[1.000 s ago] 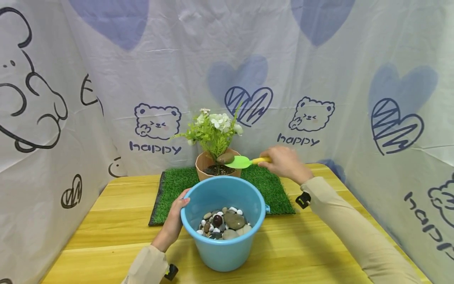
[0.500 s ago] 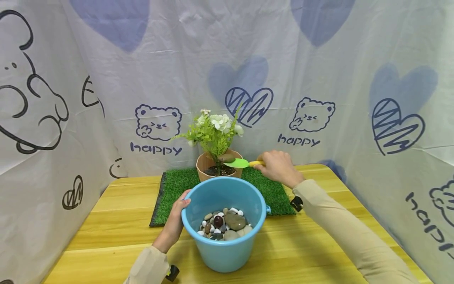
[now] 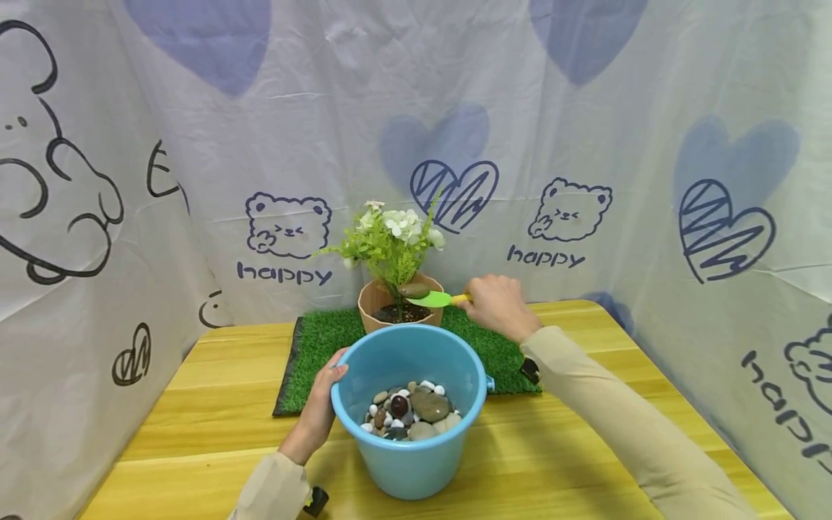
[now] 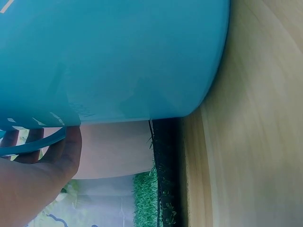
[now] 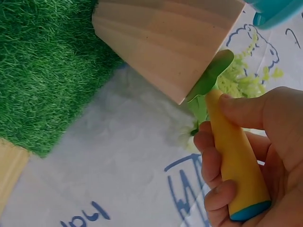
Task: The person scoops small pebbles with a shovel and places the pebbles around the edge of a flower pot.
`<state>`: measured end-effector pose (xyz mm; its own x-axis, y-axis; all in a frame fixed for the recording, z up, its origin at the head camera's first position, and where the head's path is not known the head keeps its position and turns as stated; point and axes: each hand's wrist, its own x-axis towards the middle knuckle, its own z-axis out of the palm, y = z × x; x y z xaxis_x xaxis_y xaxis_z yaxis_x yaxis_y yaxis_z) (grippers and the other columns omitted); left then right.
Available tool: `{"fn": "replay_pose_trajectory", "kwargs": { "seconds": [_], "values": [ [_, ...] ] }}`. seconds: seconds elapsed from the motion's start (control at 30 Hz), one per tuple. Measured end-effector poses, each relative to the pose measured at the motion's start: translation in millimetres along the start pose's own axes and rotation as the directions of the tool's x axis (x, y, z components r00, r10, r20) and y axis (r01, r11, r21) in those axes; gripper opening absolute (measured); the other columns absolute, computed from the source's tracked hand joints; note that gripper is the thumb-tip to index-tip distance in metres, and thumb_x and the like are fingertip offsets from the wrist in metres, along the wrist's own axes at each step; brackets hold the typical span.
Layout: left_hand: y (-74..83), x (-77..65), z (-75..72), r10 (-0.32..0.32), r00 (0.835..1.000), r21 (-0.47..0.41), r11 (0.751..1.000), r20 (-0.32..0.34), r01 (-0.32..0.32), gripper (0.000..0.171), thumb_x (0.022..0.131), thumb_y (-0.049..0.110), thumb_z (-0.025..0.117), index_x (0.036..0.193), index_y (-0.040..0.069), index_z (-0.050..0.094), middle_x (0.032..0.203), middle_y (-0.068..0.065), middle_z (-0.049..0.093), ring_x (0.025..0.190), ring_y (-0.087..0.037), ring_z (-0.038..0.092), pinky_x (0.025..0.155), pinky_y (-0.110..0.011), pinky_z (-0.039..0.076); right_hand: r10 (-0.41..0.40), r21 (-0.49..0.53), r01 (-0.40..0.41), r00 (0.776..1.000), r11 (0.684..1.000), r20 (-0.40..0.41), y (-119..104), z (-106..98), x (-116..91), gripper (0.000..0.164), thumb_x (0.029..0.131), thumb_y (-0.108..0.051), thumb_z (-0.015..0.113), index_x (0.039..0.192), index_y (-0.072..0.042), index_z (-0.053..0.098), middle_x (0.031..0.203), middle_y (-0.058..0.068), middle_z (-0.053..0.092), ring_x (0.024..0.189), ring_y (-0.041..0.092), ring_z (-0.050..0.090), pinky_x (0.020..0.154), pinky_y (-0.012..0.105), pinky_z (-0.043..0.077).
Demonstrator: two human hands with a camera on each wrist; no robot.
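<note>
My right hand [image 3: 499, 306] grips the yellow handle [image 5: 236, 165] of a small trowel [image 3: 432, 300] with a green blade. On the blade lies a brown stone [image 3: 414, 290], above the soil in a pinkish flowerpot [image 3: 370, 302]. A plant with white flowers [image 3: 388, 249] grows from the pot. My left hand [image 3: 316, 409] holds the rim of a light blue bucket [image 3: 411, 466] at its left side; in the left wrist view the fingers [image 4: 72, 144] curl about the bucket's edge. Inside the bucket are several pebbles [image 3: 429, 406], white, grey and dark.
The flowerpot stands behind the bucket on a green artificial grass mat [image 3: 321, 336]. Mat and bucket rest on a yellow wooden table [image 3: 195, 419]. White cloth [image 3: 292, 130] printed with hearts and bears surrounds the back and sides.
My right hand has moved left with the trowel, bringing the blade and stone slightly further over the pot. The left hand and bucket stay in place.
</note>
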<state>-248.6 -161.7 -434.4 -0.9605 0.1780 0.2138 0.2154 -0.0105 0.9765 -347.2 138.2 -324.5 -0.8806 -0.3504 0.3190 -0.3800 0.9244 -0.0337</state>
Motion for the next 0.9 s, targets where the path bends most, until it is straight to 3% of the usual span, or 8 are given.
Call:
{"fn": "replay_pose_trajectory", "kwargs": {
  "seconds": [0.47, 0.63, 0.77, 0.9],
  "values": [
    [0.2, -0.6, 0.5, -0.001, 1.000, -0.002, 1.000, -0.001, 0.001, 0.052, 0.095, 0.032, 0.034, 0.141, 0.010, 0.047, 0.138, -0.019, 0.052, 0.121, -0.037, 0.052, 0.097, -0.045, 0.044, 0.023, -0.086, -0.027, 0.999, 0.996, -0.046, -23, 0, 2, 0.039, 0.091, -0.032, 0.066, 0.058, -0.015, 0.053, 0.055, 0.002, 0.051, 0.050, 0.019, 0.049, 0.041, 0.032, 0.038],
    [0.8, -0.5, 0.9, 0.002, 1.000, -0.003, 1.000, -0.007, -0.002, 0.052, 0.095, 0.032, 0.035, 0.141, 0.010, 0.047, 0.137, -0.019, 0.052, 0.120, -0.037, 0.052, 0.096, -0.045, 0.045, 0.006, -0.115, -0.013, 0.998, 0.993, -0.065, -26, -10, 3, 0.038, 0.087, -0.017, 0.063, 0.055, -0.016, 0.041, 0.053, 0.000, 0.040, 0.049, 0.017, 0.042, 0.041, 0.032, 0.036],
    [1.1, -0.5, 1.0, -0.001, 1.000, -0.005, 1.000, -0.013, 0.001, 0.052, 0.095, 0.032, 0.035, 0.141, 0.010, 0.047, 0.137, -0.019, 0.052, 0.121, -0.038, 0.052, 0.096, -0.045, 0.045, 0.011, -0.134, -0.015, 0.999, 0.991, -0.031, -31, -18, 7, 0.030, 0.078, -0.006, 0.057, 0.057, -0.017, 0.039, 0.055, 0.000, 0.040, 0.052, 0.018, 0.044, 0.044, 0.034, 0.039],
    [0.5, -0.8, 1.0, -0.004, 1.000, -0.008, 1.000, -0.009, 0.004, 0.052, 0.095, 0.031, 0.034, 0.141, 0.010, 0.047, 0.137, -0.019, 0.052, 0.121, -0.038, 0.051, 0.097, -0.046, 0.044, 0.028, -0.152, -0.027, 1.000, 0.988, 0.008, -37, -23, 13, 0.025, 0.077, -0.006, 0.058, 0.059, -0.016, 0.042, 0.060, 0.003, 0.047, 0.057, 0.022, 0.051, 0.049, 0.038, 0.044]
  ]
}}
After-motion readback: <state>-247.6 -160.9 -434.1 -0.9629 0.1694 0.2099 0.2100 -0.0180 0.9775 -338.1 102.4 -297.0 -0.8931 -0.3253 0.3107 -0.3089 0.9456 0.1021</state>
